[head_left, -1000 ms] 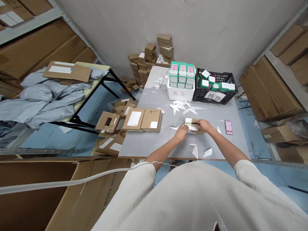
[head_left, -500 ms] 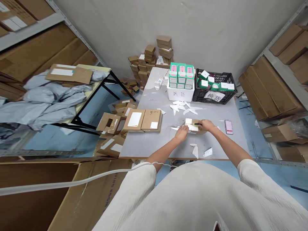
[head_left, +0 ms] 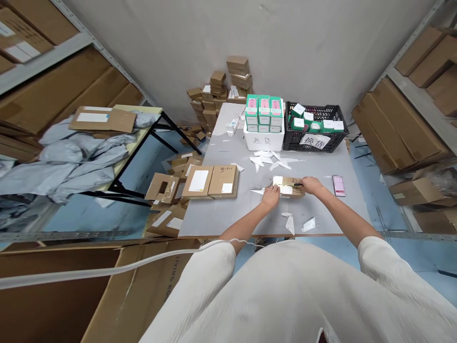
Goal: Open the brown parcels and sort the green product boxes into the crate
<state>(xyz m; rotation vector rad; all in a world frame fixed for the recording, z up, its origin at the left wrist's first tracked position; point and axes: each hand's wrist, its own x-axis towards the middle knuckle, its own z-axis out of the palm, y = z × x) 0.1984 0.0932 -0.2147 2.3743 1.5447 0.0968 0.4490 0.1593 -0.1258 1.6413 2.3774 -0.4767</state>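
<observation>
A small brown cardboard box (head_left: 294, 192) with white labels lies on the grey table (head_left: 257, 216) in front of me. My left hand (head_left: 271, 196) grips its left end, fingers bent over the near corner. In my right hand (head_left: 311, 185) is a box cutter (head_left: 297, 185), dark with a bit of yellow, held low over the right part of the box top. Whether the blade touches the cardboard is too small to tell. Two flat cardboard boxes (head_left: 223, 180) with labels lie side by side to the left. A phone (head_left: 339, 186) rests right of my right hand.
Behind stand a white bin (head_left: 264, 141) of green-and-pink boxes and a black crate (head_left: 323, 143) with more green boxes. Torn paper scraps (head_left: 266, 157) litter the table. A white cable (head_left: 143, 265) crosses at lower left. Grey mailer bags (head_left: 82, 152) cover a side table.
My right hand and the box cutter have shifted slightly right along the box, showing more of its top. My left hand keeps its hold. The whole view has shifted a little.
</observation>
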